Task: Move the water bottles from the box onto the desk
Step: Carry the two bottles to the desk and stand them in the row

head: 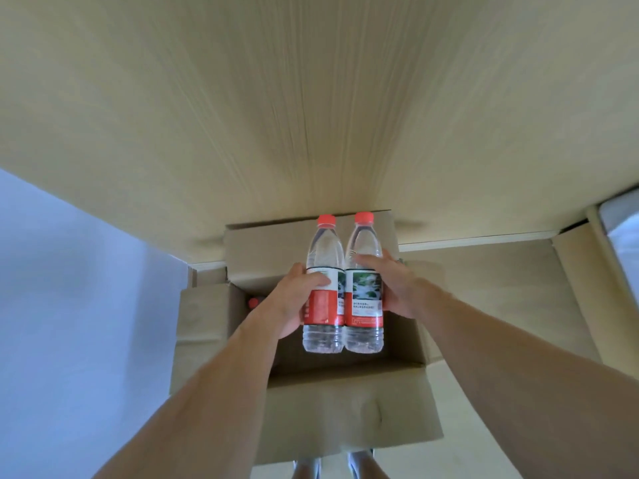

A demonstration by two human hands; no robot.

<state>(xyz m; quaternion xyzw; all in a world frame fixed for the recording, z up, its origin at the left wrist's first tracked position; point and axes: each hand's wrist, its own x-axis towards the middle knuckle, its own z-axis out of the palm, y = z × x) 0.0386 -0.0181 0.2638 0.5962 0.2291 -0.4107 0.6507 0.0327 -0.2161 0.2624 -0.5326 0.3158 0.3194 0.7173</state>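
water bottles (342, 288) | side by side, gripped above box (349, 406)

Two water bottles are held up: the left bottle (323, 281) and the right bottle (364, 281), each with one red cap. One more red cap (253, 302) peeks out inside the box, its bottle hidden. One open cardboard box (345, 409) with four flaps. One wooden bench (311, 98). Two hands, the left hand (294, 302) and the right hand (397, 288), and two bare feet at the bottom edge
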